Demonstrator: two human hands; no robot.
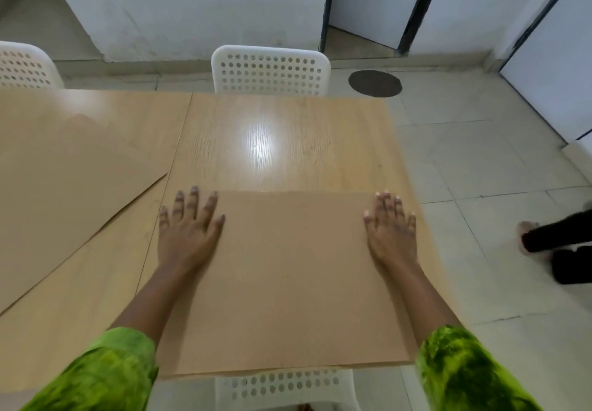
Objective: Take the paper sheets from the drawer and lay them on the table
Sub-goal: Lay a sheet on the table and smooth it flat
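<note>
A brown paper sheet lies flat on the near part of the wooden table. My left hand rests palm down on the sheet's far left corner, fingers spread. Pressing flat on the far right corner is my right hand, fingers also apart. A second, larger brown sheet lies at an angle on the left table top. No drawer is in view.
A white perforated chair stands at the table's far side, another at the far left, and a third under the near edge. Another person's foot and dark trouser leg are on the tiled floor at right.
</note>
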